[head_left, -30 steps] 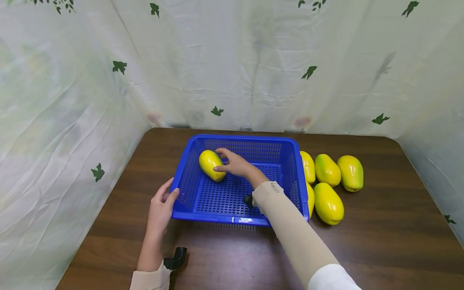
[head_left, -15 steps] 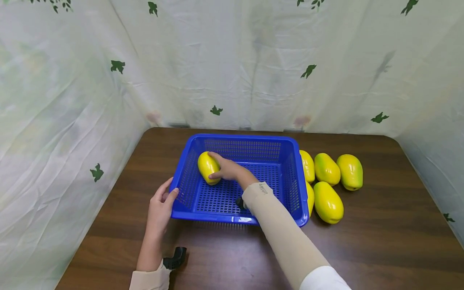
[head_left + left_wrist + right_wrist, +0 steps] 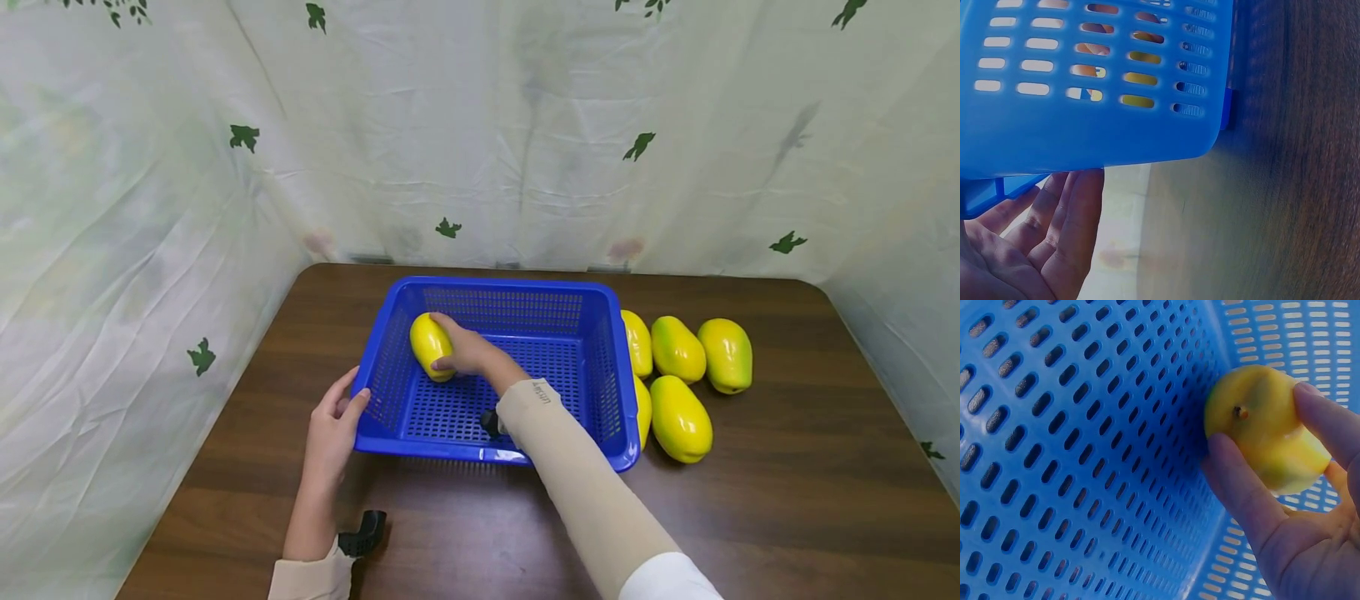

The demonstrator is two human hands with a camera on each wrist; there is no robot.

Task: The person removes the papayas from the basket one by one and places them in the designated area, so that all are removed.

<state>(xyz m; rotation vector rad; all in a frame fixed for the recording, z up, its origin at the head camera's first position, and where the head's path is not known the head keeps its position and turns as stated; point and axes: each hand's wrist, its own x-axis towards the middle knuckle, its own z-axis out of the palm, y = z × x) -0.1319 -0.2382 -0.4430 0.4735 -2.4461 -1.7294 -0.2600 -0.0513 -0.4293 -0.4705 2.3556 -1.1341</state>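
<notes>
A blue plastic basket (image 3: 442, 451) with slotted walls stands on the table. Inside it, near the left wall, lies a yellow mango (image 3: 427, 344). My right hand (image 3: 468, 350) grips this mango from its right side, thumb and fingers on opposite sides. In the right wrist view, the mango's stem end (image 3: 1241, 412) faces the camera, close over the slotted floor. My left hand (image 3: 333, 429) holds the basket's left rim near the front corner, thumb on top. Its fingers (image 3: 1079, 212) reach up under the rim in the left wrist view.
Several yellow-green mangoes (image 3: 681, 419) lie on the brown wooden table (image 3: 810, 467) right of the basket, two partly hidden by its wall. A pale curtain (image 3: 555, 150) with green leaf shapes hangs behind and at the sides. A black wrist device (image 3: 363, 536) sits below the left hand.
My right hand has moved slightly left and closed round the mango, which has turned a little more upright in the head view. The left hand stays on the rim.
</notes>
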